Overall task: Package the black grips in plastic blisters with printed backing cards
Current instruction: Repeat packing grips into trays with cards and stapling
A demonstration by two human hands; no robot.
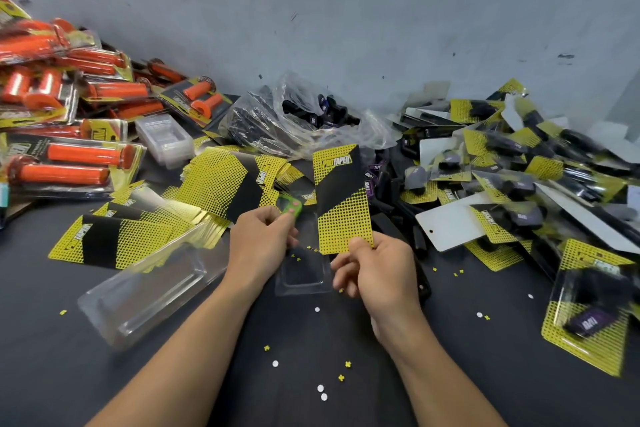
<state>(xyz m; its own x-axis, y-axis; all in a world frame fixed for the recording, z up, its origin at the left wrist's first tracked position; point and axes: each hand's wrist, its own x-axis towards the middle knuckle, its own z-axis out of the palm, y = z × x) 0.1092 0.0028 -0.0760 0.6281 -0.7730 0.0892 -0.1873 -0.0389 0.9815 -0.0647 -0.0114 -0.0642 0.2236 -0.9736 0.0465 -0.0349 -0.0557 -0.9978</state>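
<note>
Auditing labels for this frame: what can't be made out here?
Head view only:
- Green object: mostly behind the left hand; unidentifiable.
- Clear blister: right side behind backing card and right hand.
- Plastic bag contents: blurred by crumpled film.
- Orange packs: cut by left edge.

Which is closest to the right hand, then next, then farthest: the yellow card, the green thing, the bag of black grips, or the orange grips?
1. Yellow card, pinched by the right hand.
2. Green thing, just left.
3. Bag of black grips, behind, by the wall.
4. Orange grips, far left.
</note>
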